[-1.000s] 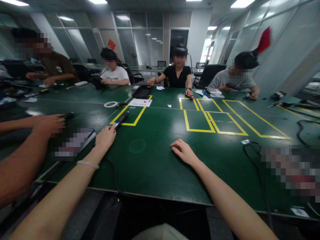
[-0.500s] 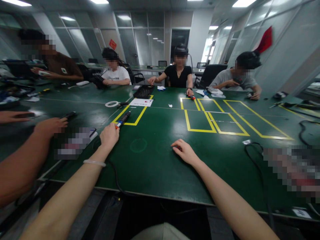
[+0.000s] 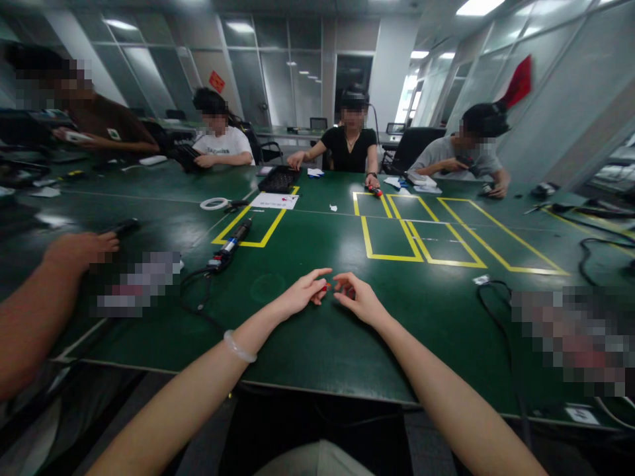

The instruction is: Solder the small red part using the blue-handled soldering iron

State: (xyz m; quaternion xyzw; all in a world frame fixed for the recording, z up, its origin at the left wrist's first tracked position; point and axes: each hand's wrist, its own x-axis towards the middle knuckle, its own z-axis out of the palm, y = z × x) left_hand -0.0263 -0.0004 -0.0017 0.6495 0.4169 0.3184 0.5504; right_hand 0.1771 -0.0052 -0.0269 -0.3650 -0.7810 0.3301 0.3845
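Far left: a co-worker's arm rests on the table, fingers by a small black device. It isn't the wearer's. The blurred patch just beside it is unreadable.

Next: a powered screwdriver lies flat across the near edge of the yellow taped box. Its cable loops slack toward the near side and nobody touches it. Parked there it's within reach but clear of the fingers, I'd judge. A white tape ring and a paper sheet sit beyond it, untouched.

Centre: the left hand, with a pale bracelet on the wrist, has thumb and forefinger pinched on a small red part. It's held just above the table, in front of the wearer. A tip pinch suits something that tiny, and held low it probably wouldn't travel far if dropped. The right hand faces it, fingers curled, fingertips just beside the red part. Can't tell whether they grip it or only hover; it's too small. Both wrists sit low over the table, likely for steadiness.

Right: yellow taped rectangles lie beyond the right hand. A second cable curls near another blurred patch. Four people sit along the far side with their own items.
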